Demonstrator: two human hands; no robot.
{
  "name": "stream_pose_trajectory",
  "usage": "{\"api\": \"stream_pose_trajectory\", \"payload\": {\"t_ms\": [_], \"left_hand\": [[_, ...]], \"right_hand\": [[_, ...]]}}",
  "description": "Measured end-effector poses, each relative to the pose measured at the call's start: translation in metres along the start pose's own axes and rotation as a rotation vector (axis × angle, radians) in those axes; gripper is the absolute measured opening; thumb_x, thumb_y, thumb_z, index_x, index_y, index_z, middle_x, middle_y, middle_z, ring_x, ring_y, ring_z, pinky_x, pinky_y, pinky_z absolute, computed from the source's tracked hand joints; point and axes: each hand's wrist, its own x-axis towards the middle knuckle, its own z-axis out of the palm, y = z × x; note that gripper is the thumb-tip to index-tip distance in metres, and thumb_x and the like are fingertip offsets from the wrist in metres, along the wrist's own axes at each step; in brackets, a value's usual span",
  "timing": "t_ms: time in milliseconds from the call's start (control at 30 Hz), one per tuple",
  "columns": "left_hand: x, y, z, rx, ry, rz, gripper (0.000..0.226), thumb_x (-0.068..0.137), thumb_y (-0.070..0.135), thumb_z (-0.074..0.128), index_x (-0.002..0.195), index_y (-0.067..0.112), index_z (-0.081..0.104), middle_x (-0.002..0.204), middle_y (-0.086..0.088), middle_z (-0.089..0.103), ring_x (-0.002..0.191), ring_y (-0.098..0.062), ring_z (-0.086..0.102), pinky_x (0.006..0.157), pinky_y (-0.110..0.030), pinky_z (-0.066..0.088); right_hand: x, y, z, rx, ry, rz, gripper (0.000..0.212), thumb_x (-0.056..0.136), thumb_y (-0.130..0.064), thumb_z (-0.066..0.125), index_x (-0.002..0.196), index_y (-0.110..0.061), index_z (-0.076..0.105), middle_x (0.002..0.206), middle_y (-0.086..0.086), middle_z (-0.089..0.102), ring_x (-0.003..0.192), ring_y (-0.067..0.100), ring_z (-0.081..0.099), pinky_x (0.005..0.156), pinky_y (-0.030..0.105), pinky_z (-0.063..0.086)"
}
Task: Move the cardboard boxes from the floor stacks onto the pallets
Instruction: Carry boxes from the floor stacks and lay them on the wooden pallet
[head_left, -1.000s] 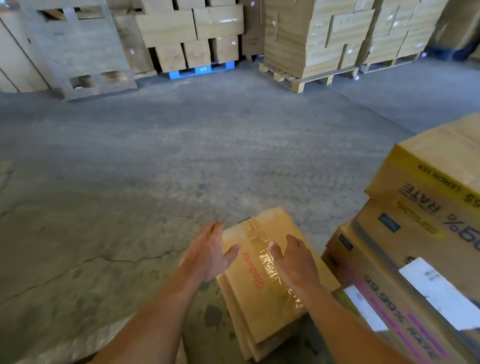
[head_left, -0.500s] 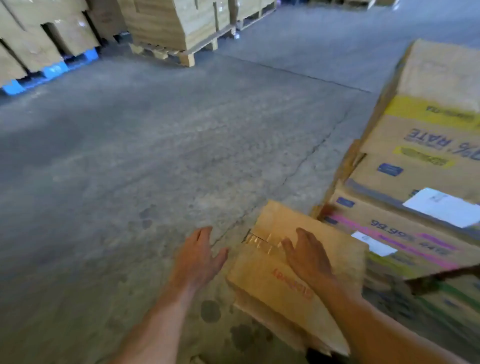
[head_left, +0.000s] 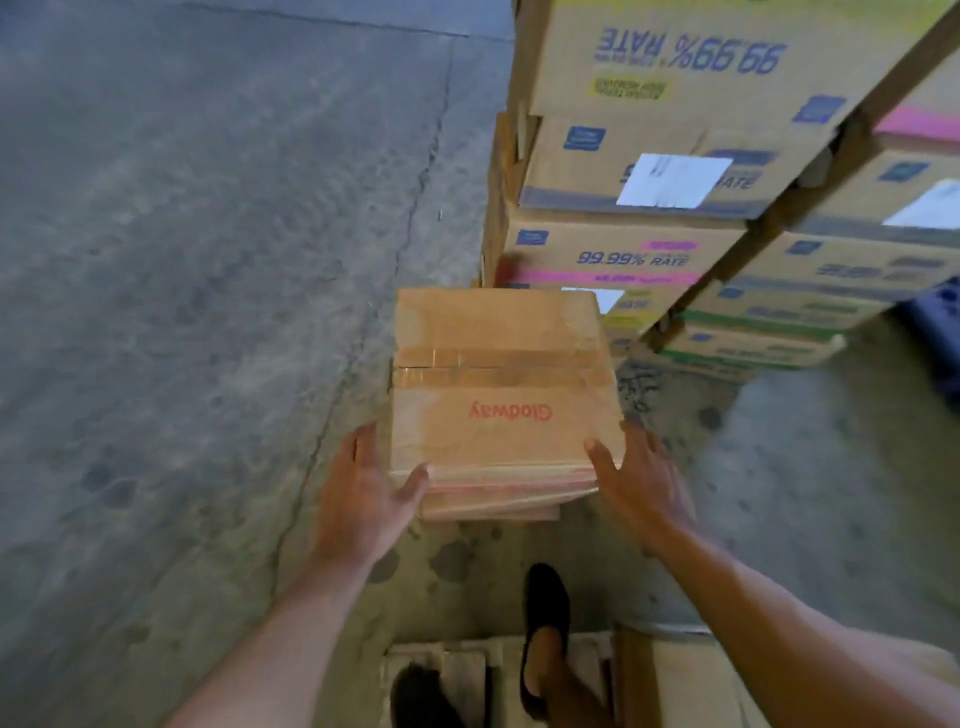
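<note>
Concrete floor (head_left: 182, 260), grey and cracked, fills the left and near parts of the head view, with dark spots near the person's feet. Tall stacks (head_left: 675, 156) of printed cartons rise at far right, bearing "99.99% RATE" lettering, pink, yellow and green bands and white labels (head_left: 672, 179); their bases stand on the floor. A plain brown box (head_left: 498, 384), taped across its top and printed "Gladway" in red, sits in the centre, just near of the stacks, on top of further flat brown cardboard (head_left: 493, 501) that shows under its near edge. A wooden pallet (head_left: 467, 670) lies at the near edge, partly hidden by the legs. Left hand (head_left: 369, 499) is spread open at the box's near left corner, thumb touching the near edge, fingers along the left side. Right hand (head_left: 639, 478) is spread open at the near right corner, fingertips against the right side; whether either hand bears the box's weight cannot be told. One dark shoe (head_left: 543, 618) stands on the floor between the forearms; a second shoe (head_left: 421, 696) rests over the pallet.
</note>
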Motion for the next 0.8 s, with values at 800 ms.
{"api": "stream_pose_trajectory", "payload": {"t_ms": [800], "left_hand": [[0.047,-0.063,0.125,-0.910,-0.046,-0.051,0.058,0.090,0.011,0.069,0.139,0.032,0.046,0.116,0.011,0.070,0.101,-0.008,0.070,0.065,-0.022,0.058]], "right_hand": [[0.100,0.084,0.096,0.766,-0.014,-0.062,0.052,0.094,-0.052,0.056,0.142,-0.042,0.043,0.124,-0.006,0.055,0.097,0.003,0.066,0.072,0.018,0.055]]}}
